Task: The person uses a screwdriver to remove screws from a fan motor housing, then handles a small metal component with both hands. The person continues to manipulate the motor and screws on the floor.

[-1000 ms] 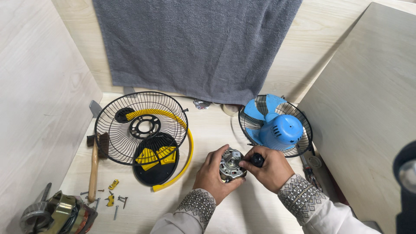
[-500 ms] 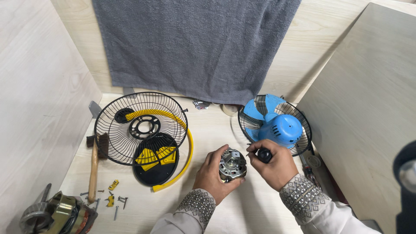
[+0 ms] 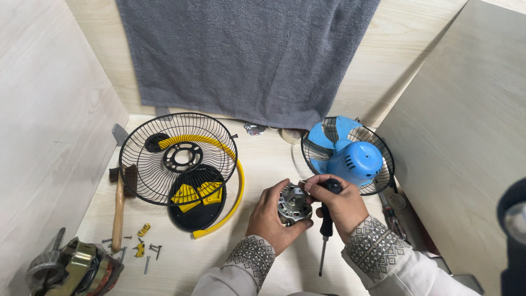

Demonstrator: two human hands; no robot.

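Note:
My left hand [image 3: 271, 216] cups a small grey metal fan motor [image 3: 293, 204] from the left and below. My right hand [image 3: 342, 205] touches the motor's right side with its fingertips while gripping a black-handled screwdriver [image 3: 325, 227], whose shaft points down toward me. Both hands hover over the light wooden tabletop [image 3: 263, 164], just in front of a blue fan housing [image 3: 356, 161] that sits in a black wire guard [image 3: 383, 159].
A black wire fan guard [image 3: 178, 159] with a yellow rim piece [image 3: 233, 205] and a black disc lies at left. A wooden-handled brush [image 3: 119, 205], loose screws [image 3: 148, 252] and another motor [image 3: 71, 271] lie at the front left. A grey towel [image 3: 246, 55] hangs behind.
My right hand has turned the screwdriver from lying against the motor to pointing down at the table, tip toward me. The left hand keeps holding the motor in place.

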